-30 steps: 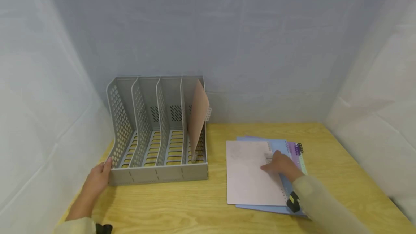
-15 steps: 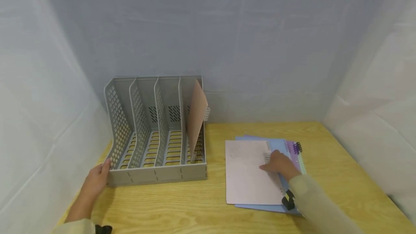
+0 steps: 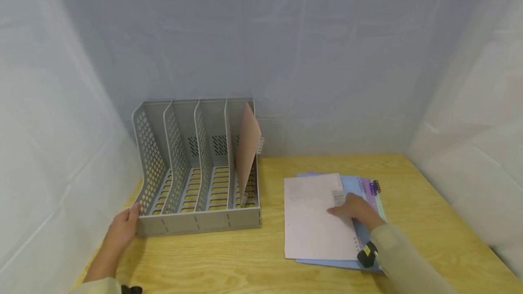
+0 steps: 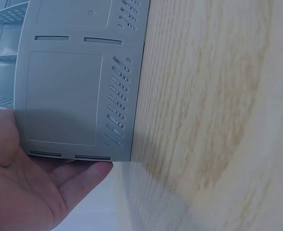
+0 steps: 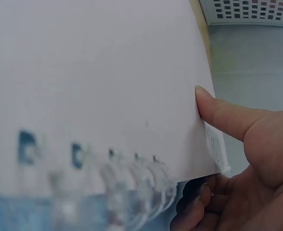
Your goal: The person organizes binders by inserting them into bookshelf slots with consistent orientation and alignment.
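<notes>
My left hand [image 3: 120, 227] grips the front left corner of a grey file rack [image 3: 200, 222] with upright dividers. In the left wrist view its thumb side lies at the rack's top edge and its fingers reach round the end wall. My right hand [image 3: 356, 208] pinches a pale pink spiral notebook [image 3: 312, 223] by its bound right edge, thumb on the cover and fingers beneath. That edge is slightly raised in the right wrist view, showing clear plastic rings [image 5: 155, 187]. Under it lie a blue notebook [image 3: 352, 183] and a purple one [image 3: 369, 188].
A pinkish-brown spiral notebook [image 3: 247, 151] leans upright in the rack's rightmost slot. A pale green edge [image 3: 381, 208] shows at the right of the pile. Everything stands on a wood-grain table [image 3: 229, 257], with white sheeting [image 3: 327, 58] behind and at both sides.
The pale pink notebook's bound edge has risen a little off the pile in my right hand's pinch. My left hand stays on the rack's corner.
</notes>
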`<state>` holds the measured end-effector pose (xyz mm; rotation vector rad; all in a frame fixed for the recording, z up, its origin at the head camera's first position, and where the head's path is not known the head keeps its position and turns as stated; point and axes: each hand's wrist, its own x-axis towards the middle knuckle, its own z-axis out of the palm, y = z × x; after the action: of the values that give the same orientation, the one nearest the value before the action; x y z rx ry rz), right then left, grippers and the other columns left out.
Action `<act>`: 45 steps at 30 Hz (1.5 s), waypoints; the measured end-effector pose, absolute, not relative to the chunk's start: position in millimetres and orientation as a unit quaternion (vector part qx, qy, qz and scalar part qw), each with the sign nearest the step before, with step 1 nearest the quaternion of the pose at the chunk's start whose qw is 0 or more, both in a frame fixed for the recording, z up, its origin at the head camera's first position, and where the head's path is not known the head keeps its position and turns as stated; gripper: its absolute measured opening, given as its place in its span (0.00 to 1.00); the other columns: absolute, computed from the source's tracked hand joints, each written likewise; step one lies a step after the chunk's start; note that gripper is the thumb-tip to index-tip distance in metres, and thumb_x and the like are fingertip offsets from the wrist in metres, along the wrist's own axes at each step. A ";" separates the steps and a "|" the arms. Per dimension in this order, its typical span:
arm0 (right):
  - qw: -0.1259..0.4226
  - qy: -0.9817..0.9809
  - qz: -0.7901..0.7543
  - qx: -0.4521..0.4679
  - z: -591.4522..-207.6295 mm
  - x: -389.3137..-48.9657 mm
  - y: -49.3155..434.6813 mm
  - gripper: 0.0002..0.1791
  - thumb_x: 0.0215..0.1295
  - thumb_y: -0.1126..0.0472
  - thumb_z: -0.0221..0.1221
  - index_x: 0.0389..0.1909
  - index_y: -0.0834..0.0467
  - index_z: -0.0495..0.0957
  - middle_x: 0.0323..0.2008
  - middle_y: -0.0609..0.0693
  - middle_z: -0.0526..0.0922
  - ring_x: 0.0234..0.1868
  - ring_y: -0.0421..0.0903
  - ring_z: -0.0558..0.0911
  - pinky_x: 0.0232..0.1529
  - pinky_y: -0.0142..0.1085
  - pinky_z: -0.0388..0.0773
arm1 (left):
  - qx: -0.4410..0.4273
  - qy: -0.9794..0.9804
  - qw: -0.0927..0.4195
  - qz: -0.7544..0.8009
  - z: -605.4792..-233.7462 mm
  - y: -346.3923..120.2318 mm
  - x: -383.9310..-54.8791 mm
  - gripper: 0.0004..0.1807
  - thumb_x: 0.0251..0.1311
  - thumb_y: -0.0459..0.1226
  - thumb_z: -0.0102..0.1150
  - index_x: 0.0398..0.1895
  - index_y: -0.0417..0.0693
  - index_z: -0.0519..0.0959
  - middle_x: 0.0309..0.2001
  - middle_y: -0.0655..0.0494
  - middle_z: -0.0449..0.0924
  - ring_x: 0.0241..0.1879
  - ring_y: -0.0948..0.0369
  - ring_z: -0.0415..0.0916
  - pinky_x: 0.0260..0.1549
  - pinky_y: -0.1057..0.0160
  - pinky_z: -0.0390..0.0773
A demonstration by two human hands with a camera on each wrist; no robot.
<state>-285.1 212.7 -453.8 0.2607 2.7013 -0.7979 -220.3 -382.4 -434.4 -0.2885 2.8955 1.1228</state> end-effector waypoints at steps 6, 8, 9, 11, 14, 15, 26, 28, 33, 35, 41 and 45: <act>0.159 0.934 -0.305 0.094 -451.1 -283.6 213.0 0.54 0.48 0.38 0.70 0.60 0.77 0.62 0.45 0.67 0.76 0.46 0.62 0.78 0.50 0.56 0.76 | -0.094 0.930 0.004 0.354 -435.8 -382.4 -219.3 0.40 0.76 0.51 0.16 0.64 0.20 0.59 0.63 0.18 0.54 0.63 0.26 0.53 0.62 0.33 0.57; 0.158 0.933 -0.310 0.091 -449.6 -282.2 212.7 0.54 0.48 0.37 0.70 0.61 0.76 0.62 0.46 0.66 0.77 0.47 0.61 0.78 0.51 0.56 0.75 | -0.096 0.931 0.004 0.353 -435.9 -382.3 -219.5 0.40 0.76 0.51 0.16 0.64 0.20 0.58 0.64 0.18 0.54 0.64 0.26 0.53 0.62 0.33 0.57; 0.157 0.931 -0.317 0.086 -448.7 -281.1 212.2 0.53 0.49 0.37 0.69 0.60 0.75 0.64 0.45 0.65 0.77 0.46 0.61 0.79 0.51 0.55 0.75 | -0.096 0.931 0.004 0.352 -436.0 -382.4 -219.6 0.40 0.76 0.51 0.15 0.65 0.20 0.58 0.64 0.19 0.54 0.64 0.26 0.53 0.62 0.33 0.57; 0.154 0.928 -0.329 0.081 -447.9 -279.3 211.5 0.49 0.51 0.38 0.68 0.60 0.73 0.66 0.42 0.62 0.79 0.43 0.57 0.80 0.48 0.52 0.77 | -0.096 0.931 0.003 0.351 -436.0 -382.6 -219.8 0.39 0.76 0.51 0.15 0.65 0.20 0.58 0.64 0.19 0.53 0.64 0.26 0.53 0.62 0.33 0.57; 0.143 0.919 -0.361 0.072 -447.3 -276.6 209.5 0.42 0.56 0.40 0.66 0.59 0.69 0.69 0.37 0.56 0.81 0.36 0.51 0.81 0.40 0.45 0.79 | -0.097 0.932 0.002 0.350 -435.7 -382.8 -220.1 0.39 0.76 0.50 0.15 0.65 0.21 0.58 0.64 0.19 0.54 0.64 0.26 0.53 0.62 0.33 0.57; 0.139 0.915 -0.373 0.066 -447.3 -275.9 208.6 0.41 0.57 0.40 0.65 0.59 0.68 0.70 0.35 0.55 0.82 0.34 0.49 0.81 0.38 0.43 0.79 | -0.097 0.932 0.001 0.349 -435.7 -382.8 -220.0 0.39 0.76 0.50 0.15 0.65 0.21 0.58 0.64 0.19 0.54 0.64 0.26 0.53 0.62 0.33 0.57; 0.116 0.864 -0.488 0.042 -438.6 -267.0 195.7 0.29 0.69 0.51 0.56 0.63 0.65 0.68 0.34 0.54 0.84 0.29 0.49 0.83 0.31 0.42 0.82 | -0.088 0.934 0.004 0.346 -436.6 -384.4 -219.6 0.38 0.76 0.49 0.15 0.64 0.21 0.59 0.64 0.19 0.55 0.63 0.26 0.54 0.60 0.32 0.59; 0.106 0.861 -0.496 0.030 -437.9 -265.3 194.6 0.29 0.71 0.53 0.53 0.66 0.66 0.64 0.34 0.55 0.83 0.29 0.49 0.83 0.30 0.42 0.82 | -0.086 0.935 0.004 0.344 -436.6 -384.3 -219.8 0.37 0.77 0.49 0.15 0.64 0.20 0.59 0.64 0.19 0.55 0.63 0.25 0.54 0.60 0.32 0.59; 0.093 0.855 -0.510 0.015 -436.3 -263.5 194.3 0.28 0.75 0.54 0.44 0.69 0.67 0.59 0.38 0.56 0.83 0.31 0.49 0.83 0.31 0.42 0.82 | -0.086 0.935 0.004 0.345 -436.5 -382.9 -220.5 0.37 0.77 0.49 0.15 0.65 0.21 0.58 0.64 0.19 0.54 0.63 0.26 0.54 0.62 0.33 0.58; 0.097 0.846 -0.524 0.014 -434.3 -262.4 194.7 0.28 0.75 0.54 0.41 0.69 0.66 0.59 0.41 0.57 0.83 0.33 0.48 0.83 0.33 0.41 0.82 | -0.084 0.935 0.006 0.346 -436.7 -382.4 -220.7 0.37 0.77 0.48 0.15 0.66 0.21 0.57 0.64 0.19 0.54 0.63 0.26 0.53 0.62 0.33 0.57; 0.135 0.798 -0.587 -0.014 -423.8 -255.6 197.1 0.29 0.76 0.57 0.40 0.72 0.67 0.53 0.49 0.60 0.80 0.41 0.50 0.83 0.40 0.43 0.83 | -0.081 0.934 0.013 0.347 -435.8 -381.6 -221.1 0.38 0.77 0.49 0.14 0.66 0.20 0.56 0.65 0.19 0.53 0.64 0.26 0.52 0.62 0.32 0.56; 0.153 0.774 -0.615 -0.021 -414.8 -249.7 195.9 0.29 0.76 0.57 0.41 0.73 0.65 0.52 0.50 0.59 0.81 0.42 0.50 0.84 0.41 0.46 0.83 | -0.082 0.936 0.014 0.343 -436.1 -384.2 -220.4 0.38 0.76 0.49 0.14 0.66 0.21 0.55 0.65 0.19 0.52 0.63 0.25 0.52 0.62 0.32 0.56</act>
<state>-249.7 195.9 -414.8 -0.0598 2.2194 -1.7631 -220.4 -384.2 -436.1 -0.2549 2.9142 1.0680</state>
